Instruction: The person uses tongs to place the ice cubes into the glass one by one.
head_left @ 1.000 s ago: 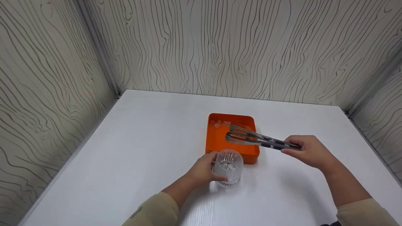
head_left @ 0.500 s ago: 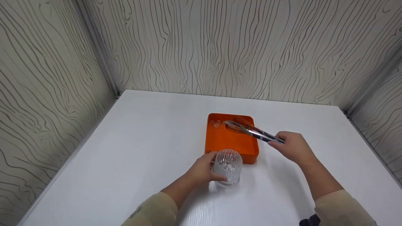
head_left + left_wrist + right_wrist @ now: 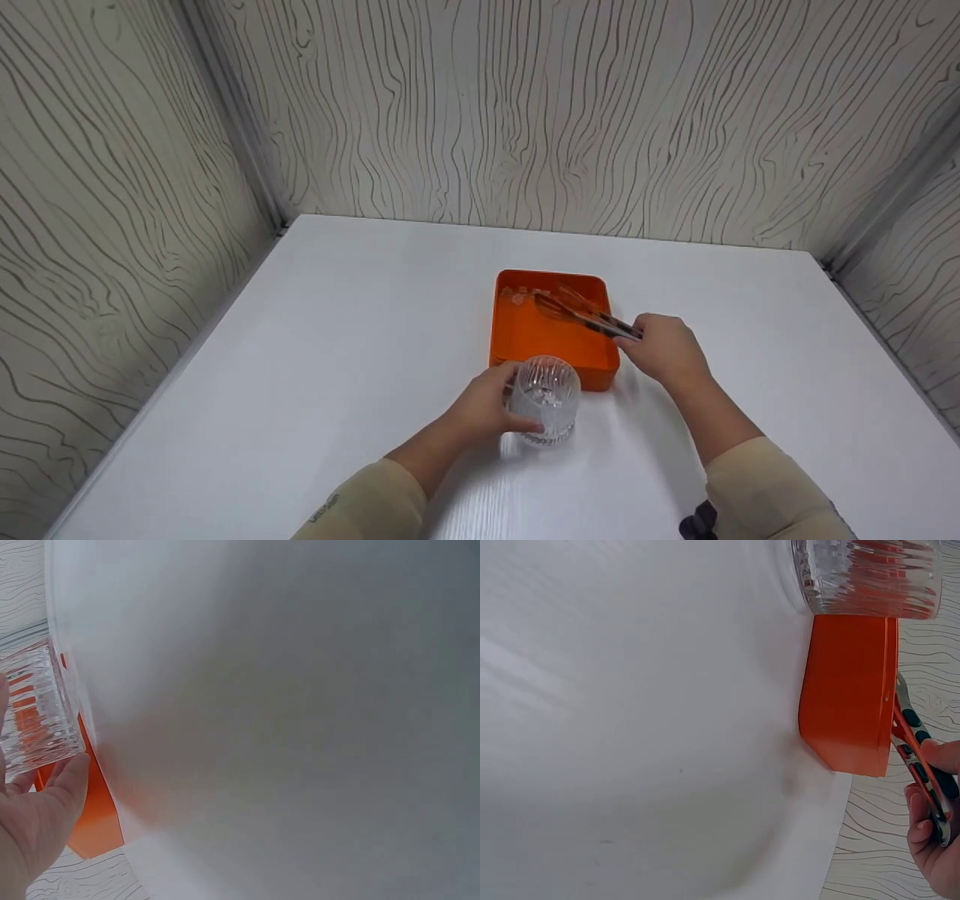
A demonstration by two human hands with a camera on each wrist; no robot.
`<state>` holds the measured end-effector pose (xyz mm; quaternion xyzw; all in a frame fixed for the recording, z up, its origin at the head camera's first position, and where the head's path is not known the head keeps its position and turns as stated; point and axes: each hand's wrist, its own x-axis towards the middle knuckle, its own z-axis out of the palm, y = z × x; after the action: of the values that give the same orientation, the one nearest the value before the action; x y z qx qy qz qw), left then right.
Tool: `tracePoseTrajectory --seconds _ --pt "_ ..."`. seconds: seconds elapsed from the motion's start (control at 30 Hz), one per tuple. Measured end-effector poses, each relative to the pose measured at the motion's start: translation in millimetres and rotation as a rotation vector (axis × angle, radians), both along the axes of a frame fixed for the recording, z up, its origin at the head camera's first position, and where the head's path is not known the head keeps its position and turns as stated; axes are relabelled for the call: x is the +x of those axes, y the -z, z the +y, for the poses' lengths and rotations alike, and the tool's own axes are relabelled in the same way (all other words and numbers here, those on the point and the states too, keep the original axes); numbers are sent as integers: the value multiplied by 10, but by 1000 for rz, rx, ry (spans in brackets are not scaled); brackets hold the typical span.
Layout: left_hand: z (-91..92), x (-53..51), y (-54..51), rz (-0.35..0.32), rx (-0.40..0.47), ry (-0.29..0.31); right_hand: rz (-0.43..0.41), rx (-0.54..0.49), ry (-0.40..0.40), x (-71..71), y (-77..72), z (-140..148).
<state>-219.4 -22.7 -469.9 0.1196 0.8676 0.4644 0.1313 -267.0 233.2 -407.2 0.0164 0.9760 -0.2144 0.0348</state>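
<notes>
My left hand (image 3: 480,403) grips a clear ribbed glass (image 3: 549,401) from its left side, thumb across the front. Small clear pieces lie at the bottom of the glass. In my right hand (image 3: 666,349) is a pair of metal tongs (image 3: 592,321) with dark grips, held near the handle end. The tongs' tips reach down into an orange tray (image 3: 516,337), spread apart. Several small clear cubes (image 3: 519,295) lie in the tray's far left corner, close to the tips. In the right wrist view the tray wall (image 3: 847,694) hides the tips of the tongs (image 3: 922,754).
The glass stands just in front of the tray on a white table (image 3: 360,322). Wood-grain panels (image 3: 465,112) rise behind the table and on both sides.
My right hand has moved left and slightly forward, lowering the tongs from above the tray into it near the cubes. My left hand and the glass have stayed put.
</notes>
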Motion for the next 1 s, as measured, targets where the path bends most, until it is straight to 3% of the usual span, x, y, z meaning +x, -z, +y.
tracePoseTrajectory --seconds 0.37,0.7,1.0 --pt "-28 -16 18 36 -14 32 -14 16 40 -79 49 -170" --pt "-7 -11 1 24 -33 13 -84 -73 44 -123 65 -200" --pt "-15 -29 19 40 -34 18 -55 -70 16 -126 89 -300"
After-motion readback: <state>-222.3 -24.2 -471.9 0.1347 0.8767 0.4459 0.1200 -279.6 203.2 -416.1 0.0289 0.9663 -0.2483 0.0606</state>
